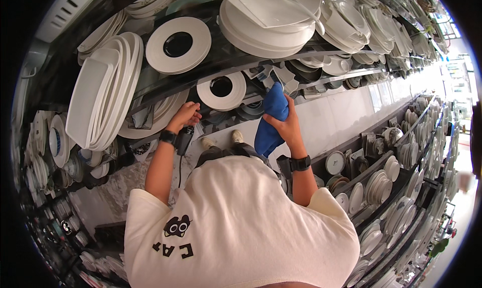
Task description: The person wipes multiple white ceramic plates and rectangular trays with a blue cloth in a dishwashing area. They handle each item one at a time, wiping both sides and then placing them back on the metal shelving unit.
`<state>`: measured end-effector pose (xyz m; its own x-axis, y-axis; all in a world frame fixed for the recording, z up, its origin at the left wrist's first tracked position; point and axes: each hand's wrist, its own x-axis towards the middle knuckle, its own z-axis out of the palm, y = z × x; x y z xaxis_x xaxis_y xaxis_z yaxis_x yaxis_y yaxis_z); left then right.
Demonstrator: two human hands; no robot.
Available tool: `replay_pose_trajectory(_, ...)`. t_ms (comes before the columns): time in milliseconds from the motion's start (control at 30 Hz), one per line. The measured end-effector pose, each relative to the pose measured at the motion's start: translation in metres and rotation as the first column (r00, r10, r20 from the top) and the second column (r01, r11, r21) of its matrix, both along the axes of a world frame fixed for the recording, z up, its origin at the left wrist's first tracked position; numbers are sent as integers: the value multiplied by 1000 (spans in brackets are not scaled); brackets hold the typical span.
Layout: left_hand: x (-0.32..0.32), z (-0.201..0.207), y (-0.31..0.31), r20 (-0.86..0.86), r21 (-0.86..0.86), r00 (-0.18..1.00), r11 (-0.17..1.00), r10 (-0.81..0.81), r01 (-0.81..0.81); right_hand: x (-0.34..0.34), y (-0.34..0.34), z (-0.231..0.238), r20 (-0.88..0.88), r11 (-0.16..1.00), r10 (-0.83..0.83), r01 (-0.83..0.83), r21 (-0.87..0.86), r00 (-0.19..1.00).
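Observation:
My right hand [288,123] grips a bunched blue cloth [271,130] in front of the shelf, its upper end close to some angular white dishes [286,80]. My left hand [187,116] has its fingers curled in at the lower shelf; whatever may be inside them is hidden. Just right of it stands a stack of round white plates with a dark centre [236,90]. Behind and below that hand lie larger white plates [168,112] with a clear-wrapped item [142,118] on them.
Above the hands, the upper shelf holds a stack of oblong white dishes [103,95], round plates with a black centre [200,44] and large white platters [268,37]. Another rack [396,187] full of crockery stands at right, across a pale floor [341,115]. A thin cable [181,167] hangs by my left wrist.

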<state>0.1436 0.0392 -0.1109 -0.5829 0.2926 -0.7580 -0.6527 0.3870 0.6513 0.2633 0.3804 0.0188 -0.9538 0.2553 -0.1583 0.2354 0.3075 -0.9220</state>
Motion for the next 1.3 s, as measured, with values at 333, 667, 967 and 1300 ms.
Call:
replay_pose_trajectory(333, -14, -75, 63, -98, -189, 959, 941, 267, -282, 7, 55, -7, 52, 998, 41, -44, 50, 998)
replay_pose_trajectory(667, -2, -60, 59, -25, -36, 920, 919, 391, -392, -4, 79, -31, 55, 988, 143, -146, 59, 988)
replay_pose_trajectory(967, 13, -56, 64, 97, 344, 822, 756, 562, -557, -11, 81, -33, 107, 979, 201, -204, 17, 974)
replay_pose_trajectory(1300, 36, -18, 80, 41, 535, 775, 642, 630, -550, -14, 84, -59, -23, 978, 172, -174, -114, 985)
